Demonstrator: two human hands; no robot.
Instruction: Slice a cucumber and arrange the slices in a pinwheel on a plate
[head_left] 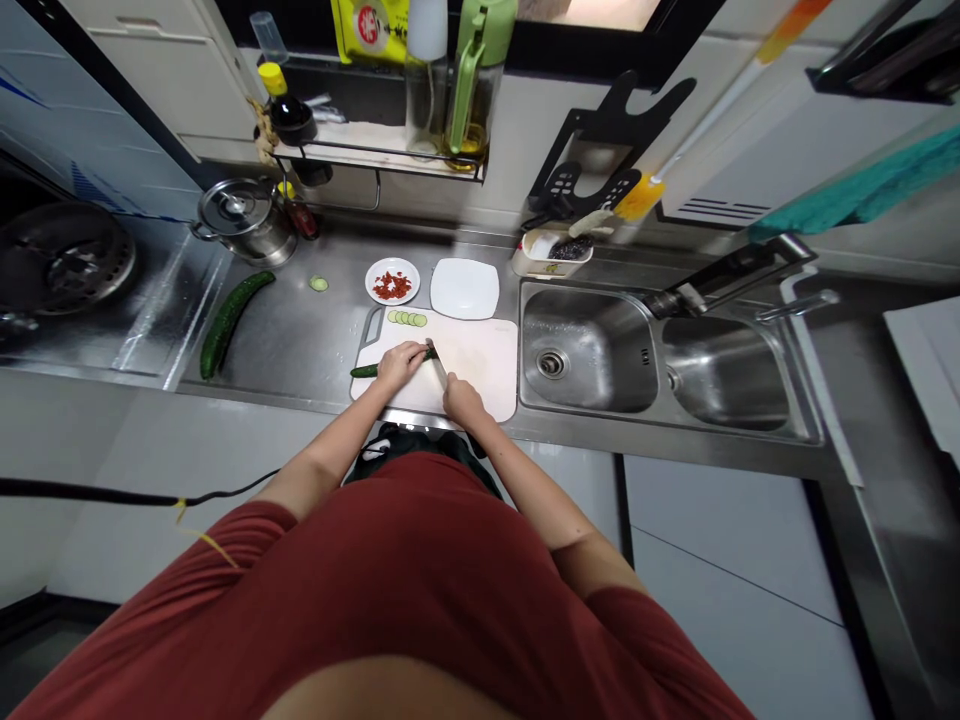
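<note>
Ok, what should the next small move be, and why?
Probably press the knife down for another slice: the right hand holds it near the end of the cucumber under the left hand, and slices already lie on the cutting board.

No print is legible, including that on the yellow packet (370, 30).

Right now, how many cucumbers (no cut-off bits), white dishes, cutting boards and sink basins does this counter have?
Cucumbers: 2, one under the left hand
White dishes: 2, round and square
Cutting boards: 1
Sink basins: 2
Total: 7
</note>
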